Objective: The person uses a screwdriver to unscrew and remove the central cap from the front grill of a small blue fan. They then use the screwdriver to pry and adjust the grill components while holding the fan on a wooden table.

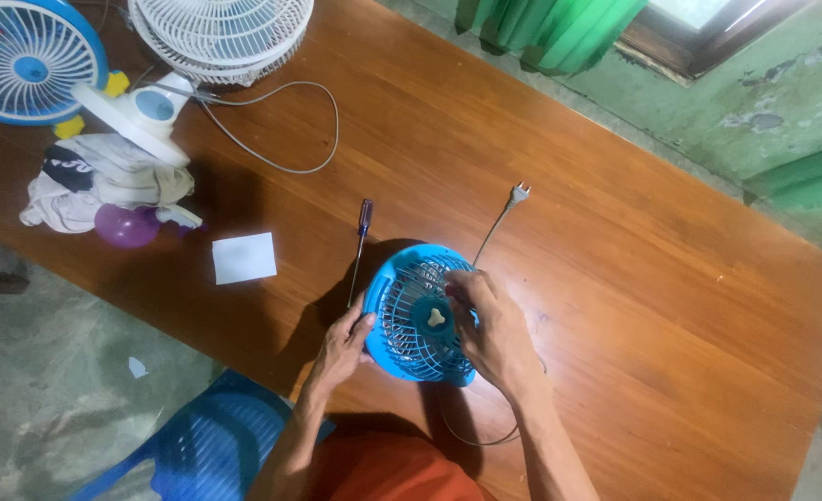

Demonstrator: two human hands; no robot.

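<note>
Nearest the lens: orange-clad lap at bottom edge, w/ a blue slatted plastic chair (pixel 209 452) just left of it on the floor; above that, both hands on a small round blue plastic desk fan w/ a wire front grille (pixel 420 314), sitting near the front edge of the long brown wooden table (pixel 633 278); left hand (pixel 341 348) curled round the fan's left rim, thumb on the frame, gripping it; right hand (pixel 494 329) lies over the right side of the grille, fingers bent onto the wires by the hub, pressing or holding there; can't tell if it pinches anything small.

Risk, as I read it: fan sits close to the table edge, so a hard tug on the grille could tip it toward the lap; fingertips among thin wires could get nipped; its grey cord (pixel 490 232) loops under the right forearm and runs up to a plug (pixel 519 193) lying loose on the table, so an elbow snag could drag it.

Around: blue-handled screwdriver (pixel 361 249) just left of the fan, within reach, not touched; white paper square (pixel 244 257) further left; purple balloon-like thing (pixel 126 225) beside a heap of white cloth (pixel 95 186); white fan base (pixel 146 111) on top; white fan grilles stacked (pixel 221 32) at the far edge; another blue-and-white fan (pixel 26 56) top left; green curtain (pixel 550 32) by the wall; nothing between hands and fan.
</note>
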